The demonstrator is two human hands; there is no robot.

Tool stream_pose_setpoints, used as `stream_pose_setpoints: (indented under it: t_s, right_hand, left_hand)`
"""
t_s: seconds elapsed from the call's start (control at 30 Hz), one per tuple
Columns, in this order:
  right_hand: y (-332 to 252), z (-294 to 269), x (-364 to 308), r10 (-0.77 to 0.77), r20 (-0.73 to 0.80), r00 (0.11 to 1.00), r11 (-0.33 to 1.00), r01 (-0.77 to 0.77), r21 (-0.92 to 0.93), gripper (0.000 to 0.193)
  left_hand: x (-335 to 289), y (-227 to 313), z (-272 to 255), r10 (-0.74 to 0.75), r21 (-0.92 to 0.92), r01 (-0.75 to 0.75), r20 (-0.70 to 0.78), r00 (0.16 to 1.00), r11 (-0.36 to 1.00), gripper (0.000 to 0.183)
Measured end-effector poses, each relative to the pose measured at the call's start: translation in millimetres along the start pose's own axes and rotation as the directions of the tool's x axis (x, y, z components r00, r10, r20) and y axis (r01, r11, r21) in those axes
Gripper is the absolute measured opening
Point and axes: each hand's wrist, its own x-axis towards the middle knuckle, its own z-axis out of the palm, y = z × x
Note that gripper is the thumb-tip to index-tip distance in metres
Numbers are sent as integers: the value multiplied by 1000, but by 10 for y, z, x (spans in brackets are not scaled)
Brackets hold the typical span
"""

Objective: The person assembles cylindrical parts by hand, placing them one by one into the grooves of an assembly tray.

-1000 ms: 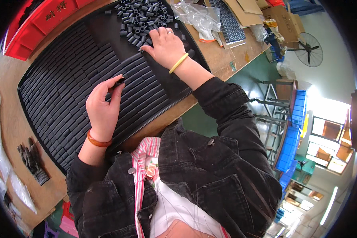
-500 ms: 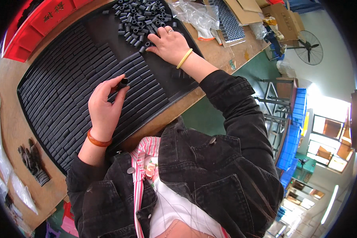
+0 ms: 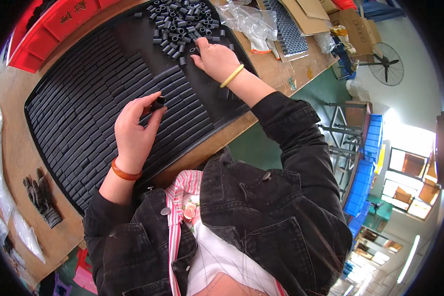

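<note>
A short black tube [image 3: 158, 102] is pinched between the thumb and fingertips of my left hand [image 3: 134, 129], its open end facing up and right. This hand hovers over tight rows of matching black tubes [image 3: 93, 108] lying on a large black tray [image 3: 202, 93]. My right hand [image 3: 217, 60] is at the near edge of a loose pile of tubes [image 3: 180, 24] on the tray's far part. Its thumb and index finger are curled around a dark tube, mostly hidden by the hand. A few loose tubes lie close to its fingertips.
A red plastic bin [image 3: 59, 29] stands at the far left. A dark glove [image 3: 42, 197] and clear plastic wrap [image 3: 19, 232] lie left of the tray. At the far right are a plastic bag [image 3: 249, 22], cardboard [image 3: 306, 15] and a fan [image 3: 386, 64].
My right hand's fingers have drawn back slightly from the pile, toward the right. My left hand keeps its tube over the rows. The whole view has shifted a little.
</note>
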Motion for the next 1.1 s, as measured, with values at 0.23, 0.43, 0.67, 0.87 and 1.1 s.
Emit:
stream_pose_setpoints:
  t_s: [0.23, 0.43, 0.67, 0.87, 1.1]
  right_hand:
    - [-135, -25, 30, -3, -16, 1000, 999, 2, -52, 27]
    - [-58, 42, -7, -56, -127, 990, 998, 53, -25, 24]
    - [-89, 154, 11, 37, -90, 995, 995, -44, -87, 21]
    - [-13, -19, 0, 159, -202, 966, 866, -38, 499, 16]
    - [-153, -511, -274, -212, 307, 928, -813, -341, 472, 29]
  left_hand:
    - [-22, -11, 11, 12, 1, -12, 3, 1000, 1000, 31]
    - [-16, -14, 20, 0, -19, 1, 18, 1000, 1000, 32]
    - [-24, -11, 6, 3, -22, -3, 12, 1000, 1000, 33]
    - [-22, -26, 9, 2, -37, -2, 0, 1000, 999, 32]
    - [-14, -27, 18, 4, -48, -4, -2, 1000, 999, 31]
